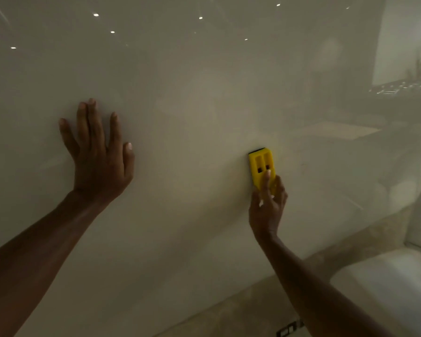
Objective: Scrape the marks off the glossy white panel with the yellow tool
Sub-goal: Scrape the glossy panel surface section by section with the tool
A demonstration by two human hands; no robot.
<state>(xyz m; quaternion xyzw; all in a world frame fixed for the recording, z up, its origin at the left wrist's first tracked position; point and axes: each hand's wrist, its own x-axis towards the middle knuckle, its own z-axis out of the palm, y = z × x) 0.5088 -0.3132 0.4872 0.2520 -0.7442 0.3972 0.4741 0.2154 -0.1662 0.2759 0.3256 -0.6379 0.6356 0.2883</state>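
Observation:
A glossy white panel (192, 105) fills most of the view and mirrors ceiling lights and a room. My left hand (100, 154) lies flat against it at the left, fingers spread and pointing up, holding nothing. My right hand (267, 205) grips the lower end of the yellow tool (261, 166), a flat plastic scraper with two slots. Its dark blade edge at the top touches the panel. A faint mark (303, 165) shows on the panel just right of the tool.
The panel's lower edge runs diagonally from bottom centre up to the right. Below it lies a beige stone-like surface (253, 300). A white rounded object (387, 283) sits at the bottom right. A small black fitting (288, 330) shows at the bottom edge.

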